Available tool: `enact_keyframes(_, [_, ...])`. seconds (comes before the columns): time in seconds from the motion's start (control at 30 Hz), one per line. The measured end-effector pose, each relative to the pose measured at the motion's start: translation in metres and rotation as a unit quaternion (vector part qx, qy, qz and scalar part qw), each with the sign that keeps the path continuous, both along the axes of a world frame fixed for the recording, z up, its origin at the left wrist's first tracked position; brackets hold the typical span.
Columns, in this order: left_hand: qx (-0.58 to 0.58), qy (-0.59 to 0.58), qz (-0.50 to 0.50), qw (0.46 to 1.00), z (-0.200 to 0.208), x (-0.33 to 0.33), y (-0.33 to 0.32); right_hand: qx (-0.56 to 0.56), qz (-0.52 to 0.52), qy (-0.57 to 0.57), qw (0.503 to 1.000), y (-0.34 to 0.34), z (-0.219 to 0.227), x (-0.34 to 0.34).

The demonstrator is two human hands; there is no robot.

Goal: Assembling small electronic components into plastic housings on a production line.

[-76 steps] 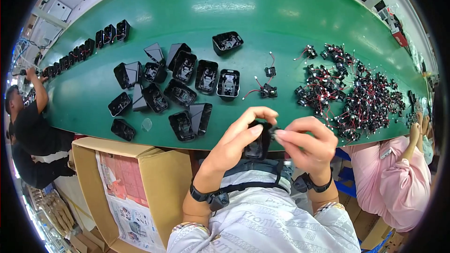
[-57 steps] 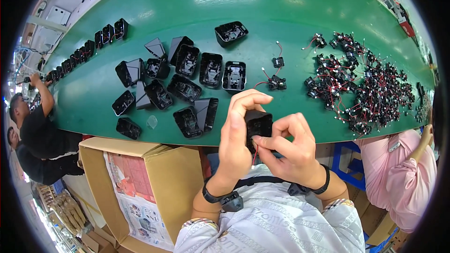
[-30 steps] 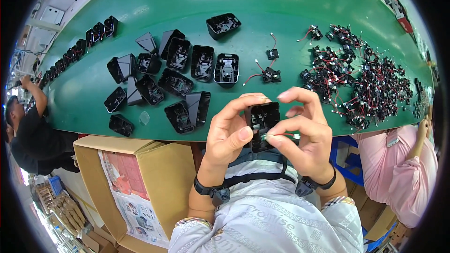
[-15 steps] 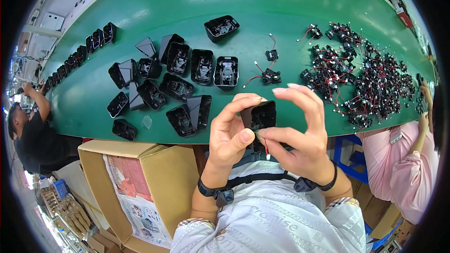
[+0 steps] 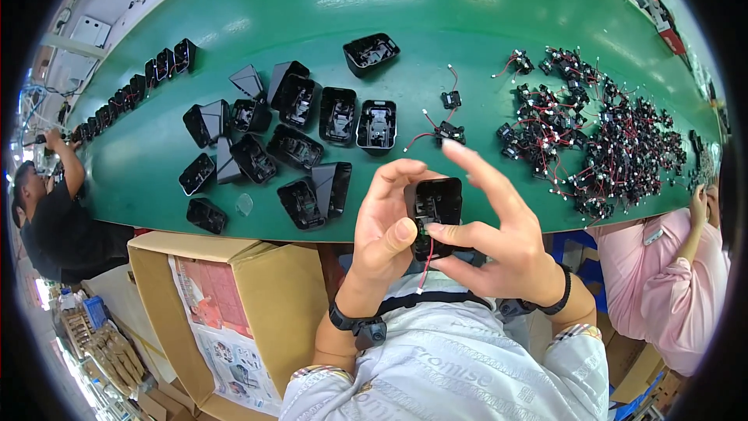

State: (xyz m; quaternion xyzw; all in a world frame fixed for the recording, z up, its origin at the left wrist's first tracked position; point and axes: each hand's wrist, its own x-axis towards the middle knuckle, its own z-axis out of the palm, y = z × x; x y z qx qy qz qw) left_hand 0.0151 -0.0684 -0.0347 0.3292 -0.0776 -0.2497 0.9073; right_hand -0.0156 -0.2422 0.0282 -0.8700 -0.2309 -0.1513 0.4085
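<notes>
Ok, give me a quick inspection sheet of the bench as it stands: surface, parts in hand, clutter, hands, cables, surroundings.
Surface: green table, curved by the lens.
Job's things: black housing held over the table's near edge, red wire hanging from it.
Clutter: open black housings grouped at left; a row of them far left.
Hands: left hand grips the housing; right hand pinches at its lower part, index finger raised.
Cables: pile of small wired parts at right.
Surroundings: cardboard box below; seated people at both sides.
</notes>
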Motion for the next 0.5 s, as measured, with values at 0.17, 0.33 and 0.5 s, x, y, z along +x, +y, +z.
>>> enact_keyframes(0.17, [-0.042,-0.008,-0.010,0.999,-0.005,0.001,0.000,0.025,0.005,0.009,1.000,0.005,-0.005,-0.001])
enact_keyframes(0.33, [0.000,0.005,0.005,1.000,-0.004,0.000,0.001,-0.024,-0.013,-0.013,1.000,0.005,0.001,0.000])
enact_keyframes(0.5, [-0.032,-0.039,-0.006,0.999,-0.006,-0.001,0.009,-0.043,-0.007,0.019,0.999,0.002,0.004,-0.001])
